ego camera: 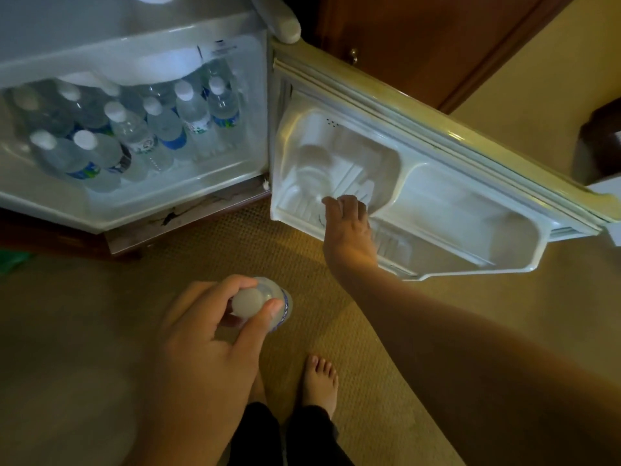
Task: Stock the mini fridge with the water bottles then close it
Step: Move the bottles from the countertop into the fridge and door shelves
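Note:
The mini fridge (235, 183) stands open, and several clear water bottles (161, 129) with white caps are packed upright inside. Its door (437, 136) is swung out to the right, showing a white door shelf (470, 210). My right hand (347, 227) reaches into the left end of that shelf, fingers closed on the top of a clear water bottle (314, 166) that sits in the shelf. My left hand (208, 334) hangs lower over the floor and grips another water bottle (275, 301) by its white cap.
Tan carpet (100, 314) covers the floor, with a bare foot (321, 381) and dark trouser legs below me. A dark wooden cabinet (420, 38) stands behind the door. The right part of the door shelf holds nothing.

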Demonstrator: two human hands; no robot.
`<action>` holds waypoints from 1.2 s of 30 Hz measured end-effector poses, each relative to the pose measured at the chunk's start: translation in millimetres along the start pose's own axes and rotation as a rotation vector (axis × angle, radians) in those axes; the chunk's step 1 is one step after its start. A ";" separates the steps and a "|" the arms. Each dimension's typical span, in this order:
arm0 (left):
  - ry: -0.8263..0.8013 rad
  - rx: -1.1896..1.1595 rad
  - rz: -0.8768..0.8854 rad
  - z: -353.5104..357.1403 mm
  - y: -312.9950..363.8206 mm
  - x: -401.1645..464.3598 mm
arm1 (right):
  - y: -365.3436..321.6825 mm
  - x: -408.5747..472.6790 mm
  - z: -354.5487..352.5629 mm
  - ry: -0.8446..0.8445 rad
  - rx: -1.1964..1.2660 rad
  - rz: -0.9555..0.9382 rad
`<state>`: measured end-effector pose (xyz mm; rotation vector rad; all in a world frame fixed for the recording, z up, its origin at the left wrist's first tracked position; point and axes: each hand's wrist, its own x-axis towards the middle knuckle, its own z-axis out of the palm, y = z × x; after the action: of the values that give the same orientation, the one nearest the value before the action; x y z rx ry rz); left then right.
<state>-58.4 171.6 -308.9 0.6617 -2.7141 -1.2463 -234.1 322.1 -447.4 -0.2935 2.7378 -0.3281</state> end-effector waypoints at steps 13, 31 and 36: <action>-0.011 -0.022 0.011 16.8 15.4 -1.0 | 27.9 -31.6 38.5 0.437 0.448 0.225; -0.032 -0.052 0.113 33.0 21.8 -10.9 | 105.5 -49.9 27.3 0.677 0.339 0.380; -0.041 -0.056 0.123 39.6 22.8 -16.2 | 116.7 -51.9 28.1 0.771 0.355 0.470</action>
<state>-61.7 219.3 -316.7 0.4609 -2.6948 -1.3147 -194.7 440.5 -486.4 0.7044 3.2479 -0.9272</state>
